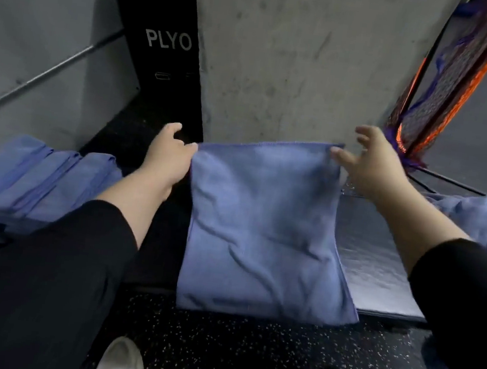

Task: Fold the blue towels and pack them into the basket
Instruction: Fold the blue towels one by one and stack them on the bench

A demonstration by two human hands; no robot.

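— So where was the blue towel (264, 229)?

— Held up in front of the person, its lower edge draping over the front of the dark desk (380, 262). The left hand (167, 156) pinched the top left corner between thumb and fingers. The right hand (367, 162) had its thumb at the top right corner, but the other fingers were spread and straight — more touching than gripping.

— How would it handle?

— Light and limp, I'd judge; it hung in soft creases and would sag wherever it wasn't held. The two top corners looked like the best places to take it, keeping the edge taut for a fold.

— And around it?

— A row of folded blue towels (30, 185) lay to the left, a loose heap of blue cloth (483, 220) to the right. An orange-and-purple mesh basket (451, 78) leaned behind the right hand, beside a concrete pillar (283, 51); a black box marked PLYO (165, 39) stood behind the left. Nothing blocked the fold itself — though the heap lay between the desk space and the basket.
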